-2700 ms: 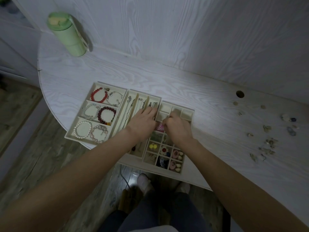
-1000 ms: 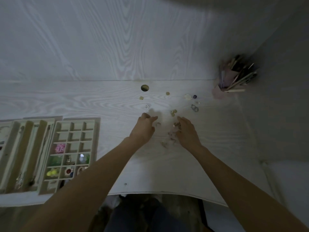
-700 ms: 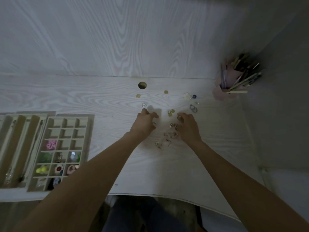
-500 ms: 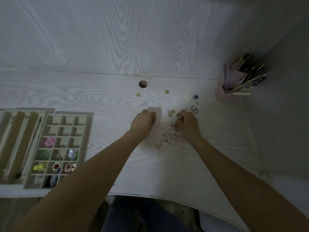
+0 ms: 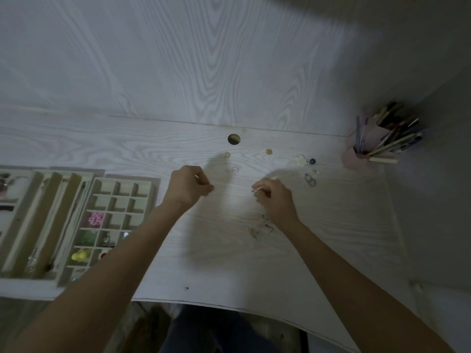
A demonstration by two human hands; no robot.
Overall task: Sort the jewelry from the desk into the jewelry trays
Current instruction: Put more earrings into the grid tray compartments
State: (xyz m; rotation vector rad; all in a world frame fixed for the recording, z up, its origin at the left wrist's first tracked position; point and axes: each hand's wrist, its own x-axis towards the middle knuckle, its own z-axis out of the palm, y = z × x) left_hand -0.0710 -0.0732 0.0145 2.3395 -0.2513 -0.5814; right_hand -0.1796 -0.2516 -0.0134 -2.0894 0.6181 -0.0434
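While the head camera looks down on the pale wood-grain desk (image 5: 318, 263), we see our left hand (image 5: 187, 188) raised a little above the middle of the desk with its fingers curled tight; something thin and pale shows at its knuckles, but we cannot tell whether it grasps a piece or is simply clenched. Our right hand (image 5: 276, 202) hovers just to the right of it, fingers curled, pinching a small metallic piece (image 5: 255, 189) that pokes out toward the left hand; it is too blurred to name more closely. Below the right wrist, a few small earrings (image 5: 262, 226) lie loose on the desk. Toward the back edge, near the round cable hole (image 5: 233, 139), sit two small gold studs (image 5: 226, 155), a pale flower-shaped piece (image 5: 301, 160) with a dark blue bead (image 5: 312, 161) just beside it, and a pair of linked silver rings (image 5: 310, 180) nearer the right hand. At the left front corner of the desk stands the gridded jewelry tray (image 5: 150, 197), its far cells bare and its nearer cells holding a pink flower piece (image 5: 96, 218), something green and something yellow; our left forearm crosses its near right corner. Touching its left side is the long-slotted tray (image 5: 38, 200), cut off by the frame. In the back right corner a pink pen holder (image 5: 356, 149) stuffed with pens leans near the wall.
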